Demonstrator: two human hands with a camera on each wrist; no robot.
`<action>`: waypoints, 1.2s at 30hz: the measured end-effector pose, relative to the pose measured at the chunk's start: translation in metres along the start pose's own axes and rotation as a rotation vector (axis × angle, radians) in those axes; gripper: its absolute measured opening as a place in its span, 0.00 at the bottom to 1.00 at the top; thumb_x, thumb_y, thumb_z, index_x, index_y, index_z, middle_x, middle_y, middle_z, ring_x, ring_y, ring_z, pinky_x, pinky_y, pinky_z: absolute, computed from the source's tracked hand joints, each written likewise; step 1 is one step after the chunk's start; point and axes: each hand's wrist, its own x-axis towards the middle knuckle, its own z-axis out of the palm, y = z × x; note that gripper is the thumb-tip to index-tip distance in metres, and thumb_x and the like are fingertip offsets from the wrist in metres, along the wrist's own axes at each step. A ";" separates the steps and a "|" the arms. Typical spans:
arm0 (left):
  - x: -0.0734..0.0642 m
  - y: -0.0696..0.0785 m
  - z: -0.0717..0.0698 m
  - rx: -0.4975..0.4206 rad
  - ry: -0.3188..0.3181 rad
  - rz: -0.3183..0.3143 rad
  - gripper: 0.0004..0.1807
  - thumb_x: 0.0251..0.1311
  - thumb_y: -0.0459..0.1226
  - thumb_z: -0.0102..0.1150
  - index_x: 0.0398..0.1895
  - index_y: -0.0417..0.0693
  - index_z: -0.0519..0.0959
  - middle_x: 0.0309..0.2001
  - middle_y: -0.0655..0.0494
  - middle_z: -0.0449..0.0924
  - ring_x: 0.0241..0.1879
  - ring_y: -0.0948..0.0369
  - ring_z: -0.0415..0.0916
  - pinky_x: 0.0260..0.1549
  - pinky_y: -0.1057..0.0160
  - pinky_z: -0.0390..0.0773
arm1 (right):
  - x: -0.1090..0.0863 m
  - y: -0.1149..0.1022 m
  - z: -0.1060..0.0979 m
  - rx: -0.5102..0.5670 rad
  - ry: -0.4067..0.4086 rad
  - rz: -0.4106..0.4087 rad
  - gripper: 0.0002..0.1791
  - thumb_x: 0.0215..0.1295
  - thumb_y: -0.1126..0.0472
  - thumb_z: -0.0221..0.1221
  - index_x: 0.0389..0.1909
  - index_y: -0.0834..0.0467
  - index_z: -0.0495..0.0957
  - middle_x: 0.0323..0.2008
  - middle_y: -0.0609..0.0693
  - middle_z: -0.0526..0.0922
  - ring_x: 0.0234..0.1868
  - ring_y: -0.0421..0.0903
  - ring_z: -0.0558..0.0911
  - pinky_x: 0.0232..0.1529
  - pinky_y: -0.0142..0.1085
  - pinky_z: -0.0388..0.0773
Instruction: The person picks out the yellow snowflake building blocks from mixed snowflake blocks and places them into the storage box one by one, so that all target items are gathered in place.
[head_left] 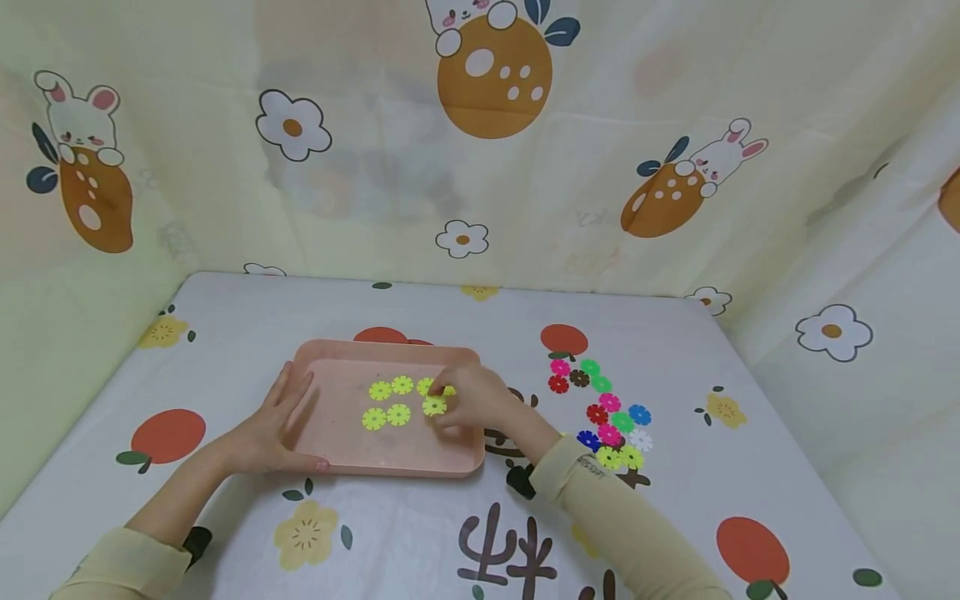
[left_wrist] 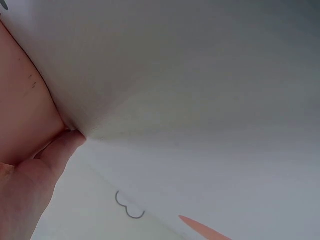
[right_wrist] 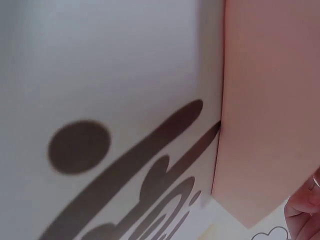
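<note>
A pink tray (head_left: 337, 442) lies on the table, with several yellow notched snowflake discs (head_left: 381, 390) in two rows on its floor. My left hand (head_left: 258, 437) holds the tray's near left corner, fingers over the left rim and thumb along the front edge. In the left wrist view, a digit (left_wrist: 57, 152) presses against the tray's side (left_wrist: 25, 100). My right hand (head_left: 476, 398) reaches over the right rim, index finger and thumb pinching a yellow disc (head_left: 434, 406) low over the tray floor. In the right wrist view, only part of that hand (right_wrist: 302, 207) shows beside the tray wall (right_wrist: 270, 100).
Right of the tray lies a loose group of snowflake discs (head_left: 609, 402) in pink, red, green, blue, brown, white and yellow. The white tablecloth (head_left: 405, 542) carries printed fruit and flowers. A patterned curtain (head_left: 360, 183) hangs behind the table's far edge.
</note>
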 end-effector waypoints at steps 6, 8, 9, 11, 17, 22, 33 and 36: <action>0.000 -0.002 0.001 0.002 0.000 0.004 0.68 0.34 0.57 0.71 0.71 0.43 0.37 0.69 0.37 0.21 0.66 0.35 0.30 0.51 0.31 0.55 | 0.005 -0.004 0.004 -0.012 -0.031 0.017 0.18 0.45 0.51 0.68 0.40 0.52 0.83 0.36 0.40 0.81 0.34 0.39 0.73 0.31 0.29 0.69; 0.000 -0.003 0.001 -0.001 0.002 0.003 0.68 0.34 0.57 0.71 0.71 0.43 0.37 0.69 0.37 0.21 0.66 0.35 0.30 0.51 0.31 0.55 | 0.006 -0.003 0.006 -0.016 -0.038 0.022 0.18 0.45 0.51 0.68 0.40 0.52 0.83 0.36 0.39 0.81 0.33 0.39 0.72 0.31 0.29 0.69; 0.000 -0.003 0.001 -0.005 0.005 0.008 0.68 0.34 0.57 0.71 0.71 0.44 0.37 0.69 0.37 0.21 0.66 0.35 0.31 0.50 0.31 0.56 | 0.007 -0.003 0.008 -0.021 -0.040 0.022 0.18 0.45 0.50 0.68 0.40 0.51 0.83 0.36 0.39 0.80 0.33 0.38 0.72 0.30 0.29 0.68; 0.000 -0.003 0.001 -0.012 0.011 0.017 0.67 0.34 0.56 0.71 0.71 0.44 0.37 0.69 0.36 0.21 0.66 0.34 0.31 0.50 0.30 0.56 | 0.009 -0.001 0.010 -0.032 -0.037 0.018 0.19 0.46 0.50 0.68 0.40 0.51 0.83 0.36 0.39 0.80 0.32 0.38 0.71 0.30 0.29 0.68; -0.001 -0.004 0.001 0.009 0.012 0.012 0.68 0.33 0.58 0.71 0.71 0.42 0.38 0.69 0.37 0.21 0.66 0.35 0.32 0.52 0.31 0.55 | 0.011 0.000 0.016 -0.062 -0.013 -0.069 0.18 0.47 0.51 0.67 0.39 0.53 0.83 0.36 0.42 0.81 0.33 0.36 0.73 0.37 0.28 0.72; 0.000 -0.003 0.000 0.017 0.007 0.004 0.69 0.32 0.59 0.71 0.71 0.41 0.38 0.69 0.37 0.21 0.66 0.34 0.33 0.53 0.32 0.55 | 0.011 -0.001 0.018 -0.099 -0.001 -0.106 0.16 0.47 0.52 0.67 0.38 0.53 0.84 0.33 0.41 0.80 0.32 0.36 0.72 0.40 0.29 0.71; 0.000 -0.003 0.000 0.013 0.003 0.008 0.68 0.33 0.58 0.71 0.71 0.41 0.38 0.69 0.36 0.21 0.66 0.34 0.32 0.53 0.32 0.54 | 0.011 -0.003 0.018 -0.139 -0.006 -0.092 0.17 0.49 0.51 0.67 0.40 0.53 0.83 0.32 0.41 0.79 0.31 0.36 0.71 0.37 0.27 0.70; -0.001 -0.002 0.000 0.013 0.003 0.013 0.68 0.33 0.57 0.72 0.71 0.41 0.39 0.69 0.36 0.21 0.66 0.34 0.33 0.53 0.32 0.54 | 0.011 -0.004 0.018 -0.148 -0.006 -0.091 0.17 0.49 0.50 0.67 0.40 0.53 0.83 0.32 0.41 0.78 0.31 0.36 0.71 0.39 0.27 0.70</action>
